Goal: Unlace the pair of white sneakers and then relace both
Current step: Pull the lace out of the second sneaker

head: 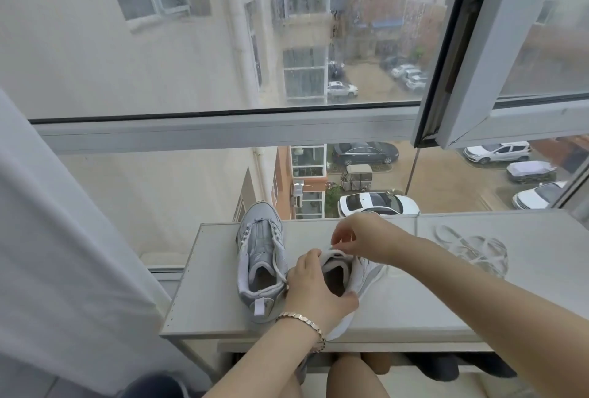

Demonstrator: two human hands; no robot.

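Two white and grey sneakers stand on a pale shelf top (pixel 414 311) below the window. The left sneaker (pixel 259 257) points away from me and has its lace threaded, with loose ends trailing over its collar. My left hand (pixel 314 289) grips the collar of the right sneaker (pixel 363 273), thumb on its near side. My right hand (pixel 357 233) hovers over that sneaker's tongue and pinches something small near the top eyelets; most of the shoe's front is hidden by it. A loose white lace (pixel 471 249) lies in a tangle at the right of the shelf.
A large window (pixel 223 129) rises right behind the shelf, with an opened sash (pixel 478 78) jutting in at the upper right. A white curtain (pixel 63 238) hangs on the left. Dark shoes (pixel 436 365) sit on a lower shelf, near my knees.
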